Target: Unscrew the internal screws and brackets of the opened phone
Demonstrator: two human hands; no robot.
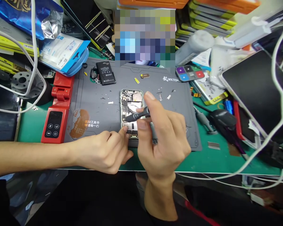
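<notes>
An opened smartphone (132,105) lies on the grey mat, its inner boards and metal parts exposed. My left hand (108,150) is closed at the phone's lower left, with a fingertip pressed on its lower part and the other fingers curled. In my right hand (162,135) is a dark screwdriver (134,116), gripped between thumb and fingers and slanting down leftward. Its tip end is over the left side of the phone's insides; whether it touches a screw is too small to tell. My right hand covers the phone's lower right edge.
A removed battery (105,73) and scattered small parts (160,96) lie on the grey mat (94,94). The red device (55,124) stands left. At right are a coloured-square tray (190,73), a dark tool with a cable (223,118) and a large tablet-like panel (257,91). White cables (254,160) cross both sides.
</notes>
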